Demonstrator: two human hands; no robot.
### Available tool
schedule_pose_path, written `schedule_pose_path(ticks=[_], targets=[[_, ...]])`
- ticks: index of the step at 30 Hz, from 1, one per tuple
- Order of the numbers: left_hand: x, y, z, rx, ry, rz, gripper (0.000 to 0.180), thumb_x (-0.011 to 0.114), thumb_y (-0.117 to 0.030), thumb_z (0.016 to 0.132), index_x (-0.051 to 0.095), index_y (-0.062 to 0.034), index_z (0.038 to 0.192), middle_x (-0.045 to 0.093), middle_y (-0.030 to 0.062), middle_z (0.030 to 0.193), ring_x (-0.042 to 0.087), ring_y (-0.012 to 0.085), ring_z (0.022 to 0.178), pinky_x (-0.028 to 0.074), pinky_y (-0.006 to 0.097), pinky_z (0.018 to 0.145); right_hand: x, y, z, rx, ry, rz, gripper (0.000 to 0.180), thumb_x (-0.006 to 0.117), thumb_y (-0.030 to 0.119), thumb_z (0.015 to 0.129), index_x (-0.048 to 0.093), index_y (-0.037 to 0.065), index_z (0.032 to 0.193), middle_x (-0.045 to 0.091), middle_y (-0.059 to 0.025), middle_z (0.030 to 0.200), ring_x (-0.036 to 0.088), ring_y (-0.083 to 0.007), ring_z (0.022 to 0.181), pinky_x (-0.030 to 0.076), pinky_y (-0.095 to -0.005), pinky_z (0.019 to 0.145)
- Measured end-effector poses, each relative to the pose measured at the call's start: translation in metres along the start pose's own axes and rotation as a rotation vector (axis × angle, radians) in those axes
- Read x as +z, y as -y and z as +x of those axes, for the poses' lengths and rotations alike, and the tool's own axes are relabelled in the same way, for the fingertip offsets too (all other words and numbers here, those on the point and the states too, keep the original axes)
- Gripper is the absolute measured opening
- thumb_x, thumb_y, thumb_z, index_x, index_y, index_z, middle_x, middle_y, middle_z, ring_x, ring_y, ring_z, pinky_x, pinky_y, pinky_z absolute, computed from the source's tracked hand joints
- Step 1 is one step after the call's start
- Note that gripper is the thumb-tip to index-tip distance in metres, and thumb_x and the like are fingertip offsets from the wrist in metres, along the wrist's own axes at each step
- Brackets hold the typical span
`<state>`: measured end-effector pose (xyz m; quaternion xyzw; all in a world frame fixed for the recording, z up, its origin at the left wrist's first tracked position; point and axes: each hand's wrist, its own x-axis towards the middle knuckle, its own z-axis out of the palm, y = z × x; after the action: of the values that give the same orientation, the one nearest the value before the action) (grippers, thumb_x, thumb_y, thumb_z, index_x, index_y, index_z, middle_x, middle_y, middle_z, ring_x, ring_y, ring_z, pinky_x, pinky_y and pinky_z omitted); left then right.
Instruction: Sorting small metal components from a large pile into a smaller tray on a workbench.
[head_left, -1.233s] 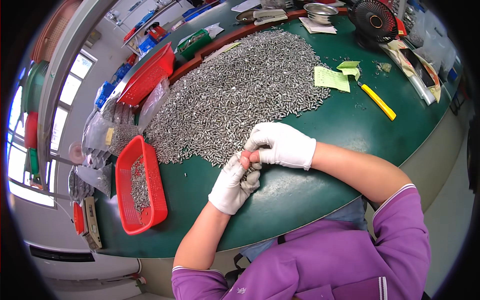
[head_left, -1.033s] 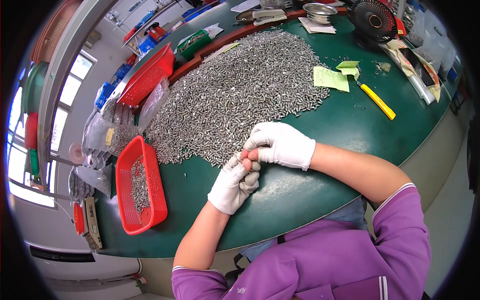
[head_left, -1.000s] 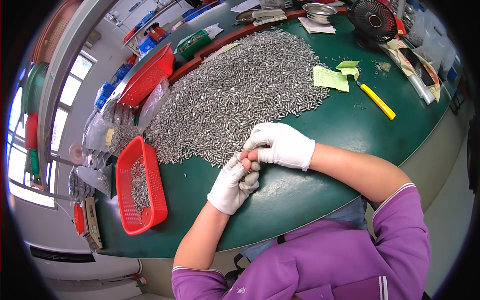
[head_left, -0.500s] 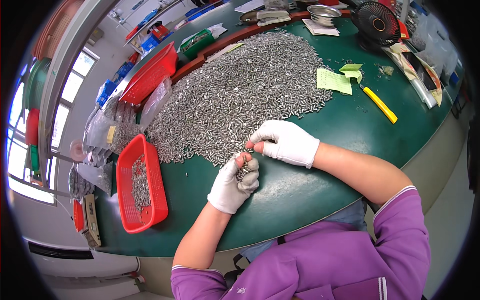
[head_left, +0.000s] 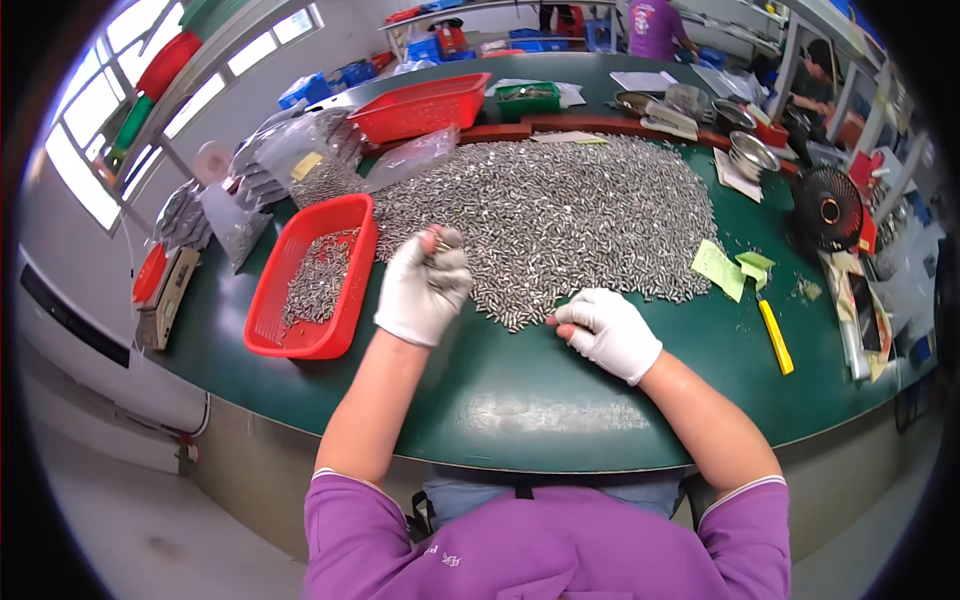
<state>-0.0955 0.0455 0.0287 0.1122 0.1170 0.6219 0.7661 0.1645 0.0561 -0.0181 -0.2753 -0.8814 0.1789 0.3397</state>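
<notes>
Gloved hands sorting small metal parts at a green desk (head_left: 520, 400).

Right hand (head_left: 608, 332) rests on the desk at the near edge of the parts pile (head_left: 560, 215), fingers curled and pinched together; what they pinch cannot be told. Left hand (head_left: 424, 288) is raised just beside the red basket (head_left: 262, 325), its grip closed on a few parts. The basket holds a thin layer of parts. Farther right lie a yellow knife (head_left: 775, 336) and green notes (head_left: 718, 268).
</notes>
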Motion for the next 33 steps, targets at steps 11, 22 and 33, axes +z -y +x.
schedule_pose_path(ticks=[11,22,33], targets=[[-0.073,-0.210,-0.019,0.359,-0.997,1.524,0.071,0.034,-0.055,0.092,0.030,-0.0035,0.140,0.034,0.0150,0.143,0.034,0.0301,0.130,0.033,0.046,0.103,-0.006,0.002,-0.005,-0.054,0.027,-0.037,0.009,0.066,0.017,0.078,0.067,0.014,0.086,0.059,-0.0060,0.078,0.058,-0.0262,0.075,0.048,-0.0375,0.067],[0.006,-0.080,-0.010,1.013,-0.819,2.045,0.049,0.058,-0.035,0.085,0.052,-0.0026,0.121,0.051,0.0193,0.125,0.049,0.0336,0.117,0.038,0.039,0.100,-0.014,0.013,-0.002,-0.091,-0.194,-0.225,0.013,0.067,0.017,0.075,0.065,0.015,0.087,0.059,-0.0044,0.077,0.058,-0.0257,0.074,0.048,-0.0384,0.066],[0.049,0.074,0.040,0.904,-0.425,2.588,0.055,0.063,-0.038,0.077,0.054,-0.0084,0.123,0.041,0.0141,0.135,0.032,0.0356,0.129,0.025,0.051,0.105,-0.009,0.110,0.037,-0.057,-0.162,-0.065,0.029,0.072,0.022,0.071,0.061,0.009,0.094,0.060,-0.0117,0.081,0.060,-0.0303,0.074,0.049,-0.0385,0.066]])
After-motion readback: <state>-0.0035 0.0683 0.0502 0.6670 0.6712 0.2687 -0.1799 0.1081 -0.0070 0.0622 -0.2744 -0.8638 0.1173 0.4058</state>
